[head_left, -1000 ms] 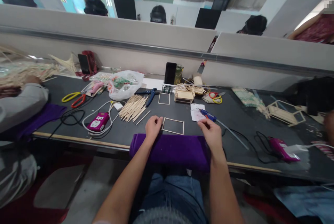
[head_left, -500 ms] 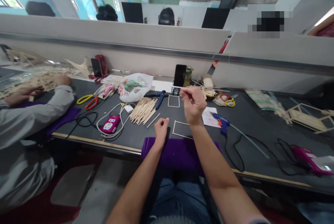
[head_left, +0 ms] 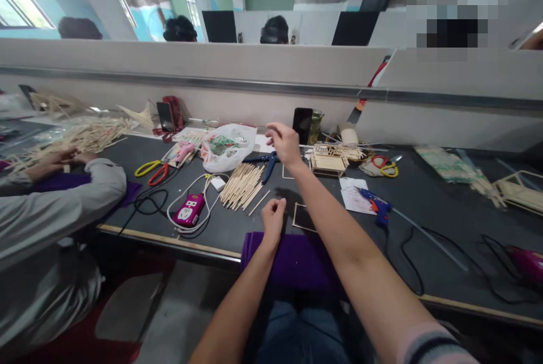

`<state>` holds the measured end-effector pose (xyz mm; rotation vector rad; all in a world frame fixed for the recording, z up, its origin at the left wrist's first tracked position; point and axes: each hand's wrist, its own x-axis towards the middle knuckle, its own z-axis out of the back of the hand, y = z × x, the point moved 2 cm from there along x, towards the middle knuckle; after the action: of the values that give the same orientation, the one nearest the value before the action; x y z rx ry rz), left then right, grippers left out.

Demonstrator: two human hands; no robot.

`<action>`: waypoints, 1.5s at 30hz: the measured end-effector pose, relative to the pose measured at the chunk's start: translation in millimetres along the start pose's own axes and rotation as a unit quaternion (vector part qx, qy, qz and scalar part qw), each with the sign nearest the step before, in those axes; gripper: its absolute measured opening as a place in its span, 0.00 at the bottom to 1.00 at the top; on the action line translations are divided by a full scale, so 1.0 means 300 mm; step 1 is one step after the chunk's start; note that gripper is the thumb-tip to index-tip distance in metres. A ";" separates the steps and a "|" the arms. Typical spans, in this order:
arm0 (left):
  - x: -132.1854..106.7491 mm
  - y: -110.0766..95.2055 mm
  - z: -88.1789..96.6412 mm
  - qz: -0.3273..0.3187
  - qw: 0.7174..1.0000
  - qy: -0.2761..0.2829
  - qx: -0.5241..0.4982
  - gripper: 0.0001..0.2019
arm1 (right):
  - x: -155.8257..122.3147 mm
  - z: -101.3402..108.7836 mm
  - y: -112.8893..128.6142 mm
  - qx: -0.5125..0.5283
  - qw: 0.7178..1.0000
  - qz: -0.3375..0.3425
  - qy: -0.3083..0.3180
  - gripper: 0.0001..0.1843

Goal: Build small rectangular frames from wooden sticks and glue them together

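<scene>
My right hand [head_left: 283, 144] is raised over the table in front of the propped phone, its fingers loosely bent and apart, with nothing visible in them. My left hand [head_left: 274, 218] rests low near the purple cloth [head_left: 292, 262], fingers curled together; whatever they may hold is hidden. Just right of it lies a rectangular frame of thin wooden sticks [head_left: 294, 215], partly covered by my right forearm. A smaller stick frame [head_left: 284, 172] is mostly hidden behind my right hand. To the left are a pile of wooden sticks [head_left: 241, 185] and one loose stick [head_left: 259, 203].
Blue pliers [head_left: 269, 167] and a plastic bag [head_left: 229, 146] lie behind the pile. A small wooden model [head_left: 328, 161], a paper sheet [head_left: 355, 197] and a blue glue gun [head_left: 382, 208] with its cord are at right. A power strip [head_left: 189, 210] and a co-worker's sleeve [head_left: 80, 194] are left.
My right hand has moved left and farther away, and its fingers have loosened. A thin stick seen at its fingertips no longer shows. The small wooden model is now uncovered. My left hand stays put.
</scene>
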<state>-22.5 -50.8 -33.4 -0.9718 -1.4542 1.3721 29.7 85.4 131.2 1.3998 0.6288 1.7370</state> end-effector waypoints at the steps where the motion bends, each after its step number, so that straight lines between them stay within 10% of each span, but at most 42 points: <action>1: 0.002 0.001 -0.001 -0.001 1.000 -0.001 0.002 0.18 | -0.036 0.057 -0.008 0.008 1.000 -0.019 -0.019 0.13; 10: 0.018 0.019 0.001 -0.007 0.997 -0.037 0.068 0.07 | -0.430 0.389 -0.100 -0.135 0.987 -0.075 -0.045 0.12; 18: 0.016 0.013 -0.001 -0.049 0.985 -0.026 0.166 0.07 | -0.576 0.318 -0.200 -0.424 0.882 -0.070 0.191 0.10; 26: 0.020 0.031 -0.008 -0.048 0.989 0.002 0.140 0.07 | -0.590 0.281 -0.232 -0.491 0.832 -0.027 0.257 0.09; 45: 0.017 0.022 -0.038 0.119 0.975 0.088 -0.168 0.15 | -0.618 0.263 -0.187 -0.402 0.906 0.065 0.119 0.10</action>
<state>-13.4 -42.2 -39.6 -1.4875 -1.4971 1.1868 133.0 -44.2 4.0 0.6625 -0.0949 1.9584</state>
